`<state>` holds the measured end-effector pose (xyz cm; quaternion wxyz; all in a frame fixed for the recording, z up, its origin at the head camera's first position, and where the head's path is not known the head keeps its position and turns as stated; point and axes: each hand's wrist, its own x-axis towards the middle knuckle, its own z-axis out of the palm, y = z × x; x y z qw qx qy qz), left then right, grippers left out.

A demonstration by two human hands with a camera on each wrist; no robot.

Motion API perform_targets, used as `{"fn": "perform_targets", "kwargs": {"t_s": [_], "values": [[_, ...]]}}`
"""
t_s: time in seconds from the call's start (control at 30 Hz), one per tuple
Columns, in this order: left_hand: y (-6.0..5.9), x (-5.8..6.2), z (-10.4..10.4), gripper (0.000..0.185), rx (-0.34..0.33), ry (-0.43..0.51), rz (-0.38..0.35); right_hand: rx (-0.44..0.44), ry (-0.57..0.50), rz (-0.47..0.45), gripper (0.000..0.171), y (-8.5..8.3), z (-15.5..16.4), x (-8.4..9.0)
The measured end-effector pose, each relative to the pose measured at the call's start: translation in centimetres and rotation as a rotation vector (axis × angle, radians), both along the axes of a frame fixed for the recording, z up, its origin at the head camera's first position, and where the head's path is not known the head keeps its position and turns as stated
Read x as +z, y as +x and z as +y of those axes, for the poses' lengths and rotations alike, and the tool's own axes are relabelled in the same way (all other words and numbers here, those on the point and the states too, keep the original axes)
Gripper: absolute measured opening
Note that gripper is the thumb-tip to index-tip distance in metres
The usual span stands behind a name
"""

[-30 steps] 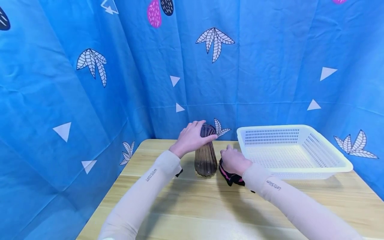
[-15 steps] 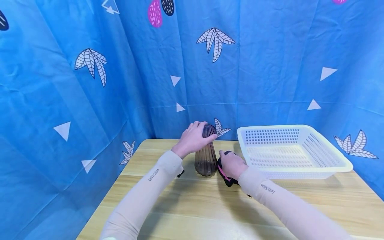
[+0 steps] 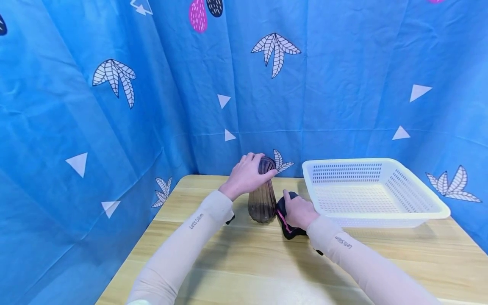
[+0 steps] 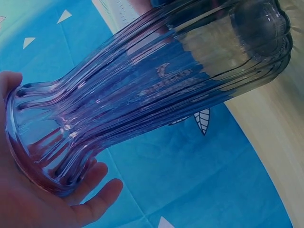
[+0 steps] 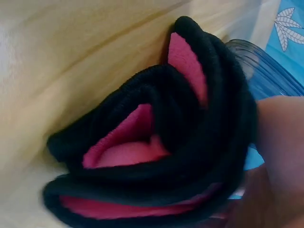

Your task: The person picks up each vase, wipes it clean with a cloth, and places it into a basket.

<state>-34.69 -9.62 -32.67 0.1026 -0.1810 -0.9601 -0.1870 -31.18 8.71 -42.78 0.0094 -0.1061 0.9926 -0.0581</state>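
Vase (image 3: pixel 262 207): smoky ribbed glass, upright, flared-topped; left fingers (image 4: pixel 100 203) curled round it, right fingers (image 3: pixel 289 204) gripping black-pink cloth (image 5: pixel 209 159).

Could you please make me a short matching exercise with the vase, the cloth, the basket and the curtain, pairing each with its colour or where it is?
Things:
1. Vase
2. Cloth
3. Basket
4. Curtain

Descriptions:
A. White, with slots
B. Black and pink, in the right hand
C. Blue, printed with leaves and triangles
D. Held near its rim by the left hand

Pairs: 1-D, 2-B, 3-A, 4-C
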Motion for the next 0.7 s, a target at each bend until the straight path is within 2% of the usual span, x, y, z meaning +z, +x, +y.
{"fn": "perform_targets", "kwargs": {"t_s": [0.23,0.4,0.53,0.63,0.7], "values": [[-0.3,-0.3,0.0,0.081,-0.004,0.009,0.003,0.032,-0.155,0.114,0.088,-0.3,0.0,-0.1],[-0.4,-0.3,0.1,0.079,-0.007,0.008,0.013,0.026,-0.240,0.244,0.085,-0.3,-0.1,1.1],[-0.4,0.0,0.3,0.079,-0.008,-0.014,-0.004,0.007,-0.442,0.295,0.083,-0.5,-0.2,2.7],[-0.3,0.5,0.4,0.079,-0.005,-0.032,-0.022,-0.002,-0.620,0.265,0.089,-0.6,-0.3,3.9],[-0.3,0.8,0.4,0.078,-0.009,-0.029,-0.038,-0.011,-0.690,0.242,0.089,-0.6,-0.4,4.4]]}}
